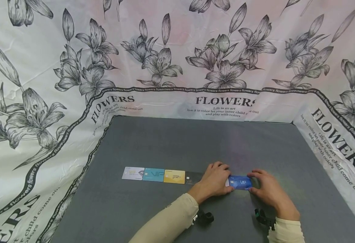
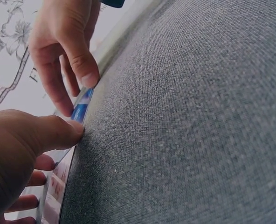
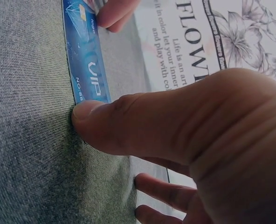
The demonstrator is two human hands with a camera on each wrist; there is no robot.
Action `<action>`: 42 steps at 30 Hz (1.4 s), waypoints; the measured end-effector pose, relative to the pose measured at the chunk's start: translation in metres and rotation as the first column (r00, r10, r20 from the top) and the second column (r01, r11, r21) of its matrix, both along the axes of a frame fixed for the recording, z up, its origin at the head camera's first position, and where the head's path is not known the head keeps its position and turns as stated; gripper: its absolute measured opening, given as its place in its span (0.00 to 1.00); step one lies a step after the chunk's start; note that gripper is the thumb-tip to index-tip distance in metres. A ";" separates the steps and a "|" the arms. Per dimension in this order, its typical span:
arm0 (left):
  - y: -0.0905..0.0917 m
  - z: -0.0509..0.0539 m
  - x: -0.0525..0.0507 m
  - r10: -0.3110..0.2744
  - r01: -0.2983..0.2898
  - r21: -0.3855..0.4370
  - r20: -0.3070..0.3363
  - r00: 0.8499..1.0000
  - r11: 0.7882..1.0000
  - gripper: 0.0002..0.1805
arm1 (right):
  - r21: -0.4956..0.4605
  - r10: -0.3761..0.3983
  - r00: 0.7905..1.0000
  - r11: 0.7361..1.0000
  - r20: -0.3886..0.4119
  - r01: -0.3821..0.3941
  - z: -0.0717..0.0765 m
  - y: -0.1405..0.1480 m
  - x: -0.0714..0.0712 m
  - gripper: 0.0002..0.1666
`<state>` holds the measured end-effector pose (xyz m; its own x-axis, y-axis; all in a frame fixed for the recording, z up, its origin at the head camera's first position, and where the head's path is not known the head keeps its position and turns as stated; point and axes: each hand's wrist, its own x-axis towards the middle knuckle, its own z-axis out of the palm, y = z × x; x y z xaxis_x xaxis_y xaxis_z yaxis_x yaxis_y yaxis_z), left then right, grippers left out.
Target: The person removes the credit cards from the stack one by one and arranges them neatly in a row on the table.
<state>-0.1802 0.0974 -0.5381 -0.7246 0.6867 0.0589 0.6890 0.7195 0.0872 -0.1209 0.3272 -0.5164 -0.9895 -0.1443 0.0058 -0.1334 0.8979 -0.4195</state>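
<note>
A blue VIP card [image 1: 240,182] lies flat at the right end of a row of cards. My right hand [image 1: 268,189] holds its right end, thumb at the near corner and a finger at the far one; the thumb [image 3: 100,119] overlaps the card's printed edge. My left hand [image 1: 215,179] spans a pale card with a pinkish print [image 2: 58,184], thumb on the near edge and fingers along the far side. The left thumb tip [image 2: 75,130] is where that card meets the blue one. Most of the pale card is hidden under the hand in the head view.
Leftward in the row lie a black card [image 1: 193,177], a gold card [image 1: 174,177], a teal card [image 1: 154,174] and a silvery card [image 1: 133,173]. They rest on a dark grey tabletop [image 1: 177,141]. Flower-printed cloth [image 1: 165,104] rises behind and at both sides.
</note>
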 end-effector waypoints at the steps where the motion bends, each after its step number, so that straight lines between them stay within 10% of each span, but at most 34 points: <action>1: 0.000 0.000 0.000 -0.001 0.001 0.001 -0.002 1.000 1.000 0.28 | -0.001 0.000 1.000 1.000 -0.002 0.000 0.000 0.000 0.000 0.29; 29: -0.047 0.037 -0.019 0.081 -0.097 0.150 0.108 0.991 0.984 0.29 | -0.018 -0.027 1.000 0.999 -0.011 0.027 0.012 0.000 -0.005 0.30; 42: -0.088 0.046 -0.040 0.169 -0.177 0.156 0.061 0.984 0.972 0.33 | -0.012 -0.077 0.969 0.997 -0.236 0.077 0.023 0.001 -0.014 0.28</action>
